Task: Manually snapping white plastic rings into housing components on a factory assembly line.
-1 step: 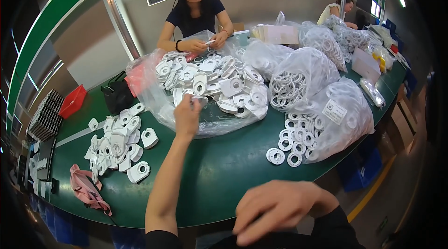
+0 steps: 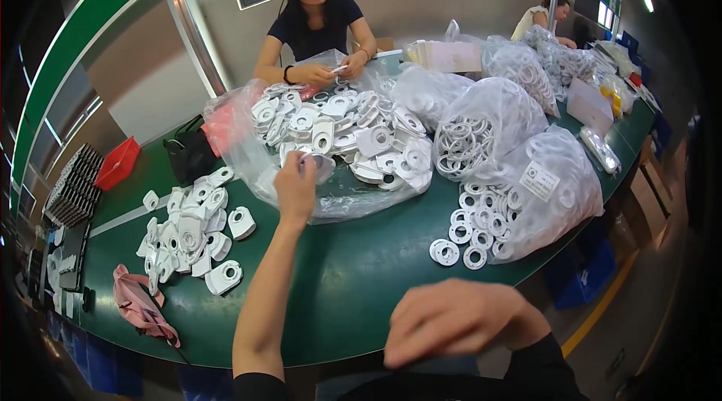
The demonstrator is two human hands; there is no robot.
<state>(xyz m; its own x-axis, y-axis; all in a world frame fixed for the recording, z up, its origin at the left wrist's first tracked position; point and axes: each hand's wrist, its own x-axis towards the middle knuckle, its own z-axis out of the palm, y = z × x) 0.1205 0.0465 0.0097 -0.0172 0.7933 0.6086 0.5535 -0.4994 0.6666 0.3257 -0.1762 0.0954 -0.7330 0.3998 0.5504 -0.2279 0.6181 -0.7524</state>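
Observation:
My left hand [image 2: 295, 186] reaches over the near edge of a clear plastic bag [image 2: 353, 205]. Its fingers are closed on a white plastic part [image 2: 323, 168], which is blurred and partly hidden by the hand. Beyond it, a heap of white plastic parts with round holes [image 2: 323, 130] lies in the opened bag. Low in front of me, my right hand [image 2: 459, 318] hovers near the table's front edge, its curled fingers smeared by motion. Whether it holds anything cannot be seen.
Left on the green table [image 2: 346, 281] lies a pile of white parts [image 2: 188, 228] beside a pink cloth item [image 2: 139, 303]. White rings [image 2: 481, 220] spill from a bag [image 2: 564, 198] at right. Across the table, a co-worker's hands [image 2: 338, 70] handle a small white part.
My left hand has drawn slightly toward me and to the left. My right hand has shifted a little, with its fingers more curled under.

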